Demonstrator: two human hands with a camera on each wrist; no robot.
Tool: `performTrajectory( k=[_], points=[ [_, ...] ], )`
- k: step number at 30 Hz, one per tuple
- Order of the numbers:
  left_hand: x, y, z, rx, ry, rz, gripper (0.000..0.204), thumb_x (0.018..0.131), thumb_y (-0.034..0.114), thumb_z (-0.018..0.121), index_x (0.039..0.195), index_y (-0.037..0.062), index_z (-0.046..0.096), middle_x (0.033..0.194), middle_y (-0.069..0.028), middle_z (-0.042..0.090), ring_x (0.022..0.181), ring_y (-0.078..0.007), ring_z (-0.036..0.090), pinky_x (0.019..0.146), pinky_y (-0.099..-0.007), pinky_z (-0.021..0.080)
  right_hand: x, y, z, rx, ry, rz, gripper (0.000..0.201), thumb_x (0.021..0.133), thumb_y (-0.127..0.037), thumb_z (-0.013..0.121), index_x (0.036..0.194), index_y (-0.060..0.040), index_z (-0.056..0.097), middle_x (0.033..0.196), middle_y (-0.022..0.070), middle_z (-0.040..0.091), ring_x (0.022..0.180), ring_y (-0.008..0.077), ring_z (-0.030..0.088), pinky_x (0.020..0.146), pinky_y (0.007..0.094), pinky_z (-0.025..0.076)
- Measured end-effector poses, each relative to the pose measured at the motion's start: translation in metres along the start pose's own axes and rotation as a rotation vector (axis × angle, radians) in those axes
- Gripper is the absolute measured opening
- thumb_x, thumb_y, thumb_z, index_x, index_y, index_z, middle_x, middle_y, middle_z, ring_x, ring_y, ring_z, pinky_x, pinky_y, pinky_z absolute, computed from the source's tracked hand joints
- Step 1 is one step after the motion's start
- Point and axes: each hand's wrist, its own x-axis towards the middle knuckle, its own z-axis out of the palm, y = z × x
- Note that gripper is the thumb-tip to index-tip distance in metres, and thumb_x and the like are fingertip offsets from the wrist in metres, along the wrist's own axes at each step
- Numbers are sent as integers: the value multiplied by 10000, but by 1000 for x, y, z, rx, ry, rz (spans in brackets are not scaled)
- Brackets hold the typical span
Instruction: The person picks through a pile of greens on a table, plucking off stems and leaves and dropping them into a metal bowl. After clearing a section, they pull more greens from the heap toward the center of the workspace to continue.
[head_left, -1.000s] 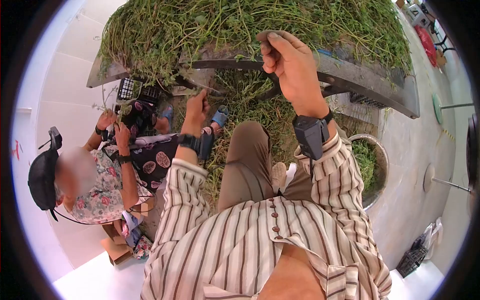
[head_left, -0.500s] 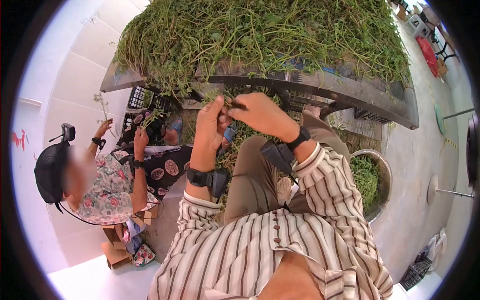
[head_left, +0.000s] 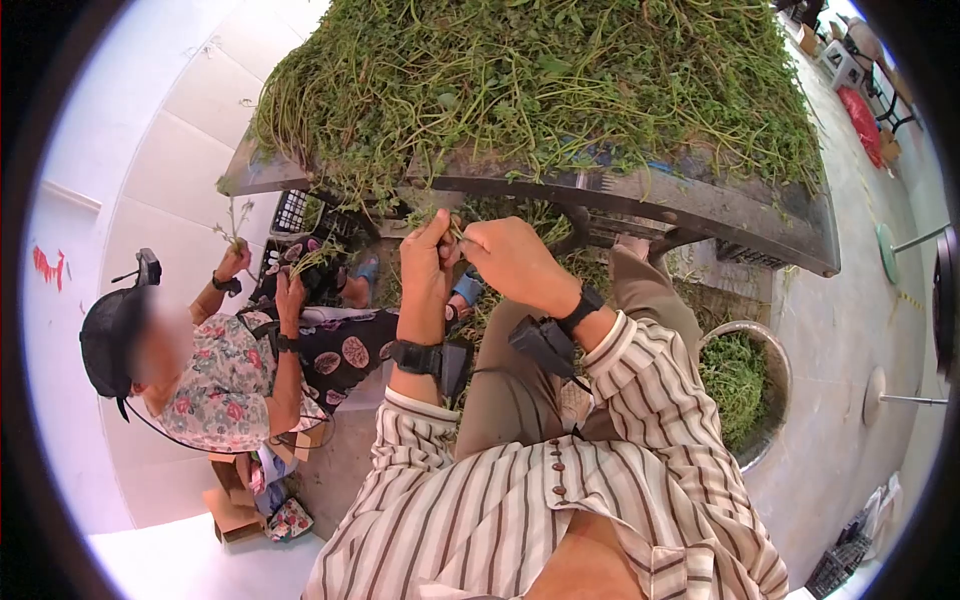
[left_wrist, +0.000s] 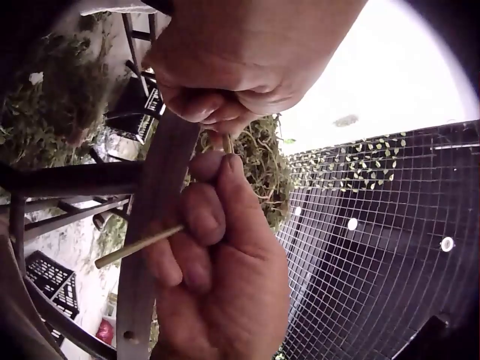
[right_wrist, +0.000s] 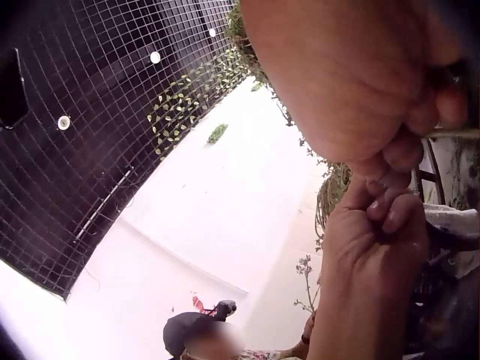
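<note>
My left hand point(head_left: 428, 265) grips a thin green plant stem point(left_wrist: 139, 247), whose cut-looking end sticks out past its curled fingers in the left wrist view. Thumb and forefinger of that hand pinch together at the tips. Right against them is my right hand point(head_left: 520, 262), fingers curled down and pinching the stem where the two hands meet. In the right wrist view the right hand point(right_wrist: 352, 82) covers most of that pinch. Both hands are in front of the table's near edge, below a large heap of leafy green stems point(head_left: 560, 90).
The dark table edge point(head_left: 640, 205) runs just beyond my hands. A round metal basin point(head_left: 785, 380) with greens stands at my right. On the left sits another person point(head_left: 225, 385) holding sprigs, near a black crate point(head_left: 293, 212). Loose stems litter the floor.
My right hand has come down from above the table edge to meet my left hand, and both now work on the stem together. The seated person's hands have moved apart.
</note>
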Motion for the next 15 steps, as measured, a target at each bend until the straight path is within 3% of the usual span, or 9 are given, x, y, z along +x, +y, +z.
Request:
performTrajectory(
  k=[6, 10, 11, 12, 14, 15],
  points=[
    [1, 0, 10, -13, 53, -31, 225, 865, 168, 606, 856, -53, 568, 552, 5, 426, 431, -57, 339, 405, -207, 261, 1, 0, -3, -25, 6, 15, 217, 798, -133, 518, 658, 29, 485, 608, 218, 480, 578, 394, 486, 532, 435, 384],
    [36, 16, -68, -194, 216, 81, 201, 897, 182, 558, 896, -17, 537, 606, 17, 396, 435, -55, 290, 397, -199, 244, -13, -21, -22, 105, -40, -100, 218, 813, -131, 520, 666, 26, 489, 601, 214, 457, 540, 387, 432, 517, 421, 374],
    [37, 31, -81, -160, 276, 152, 178, 909, 177, 536, 878, 3, 521, 626, 24, 366, 440, -58, 247, 392, -194, 229, -14, -22, -33, 107, -37, -65, 234, 850, -158, 514, 684, 6, 524, 550, 148, 472, 474, 283, 426, 479, 345, 365],
    [35, 40, -88, -73, 280, 145, 190, 885, 165, 568, 857, -19, 535, 594, 16, 367, 434, -70, 266, 391, -219, 227, -8, -18, -42, 109, -23, -66, 234, 850, -158, 514, 684, 6, 524, 550, 148, 472, 474, 283, 426, 479, 345, 365],
    [20, 48, -80, 312, 225, 83, 217, 854, 167, 600, 920, -39, 582, 621, -16, 491, 422, -77, 356, 385, -231, 250, -7, -15, -44, 578, 25, 294, 265, 852, -196, 516, 680, 2, 560, 522, 77, 522, 468, 164, 493, 466, 292, 363],
    [18, 51, -76, 321, 228, 89, 217, 854, 167, 600, 920, -39, 582, 621, -16, 491, 422, -77, 356, 385, -231, 250, -5, -23, -54, 681, 15, 290, 251, 884, -220, 502, 751, -30, 598, 535, -6, 506, 488, 55, 437, 451, 224, 321]
  ],
)
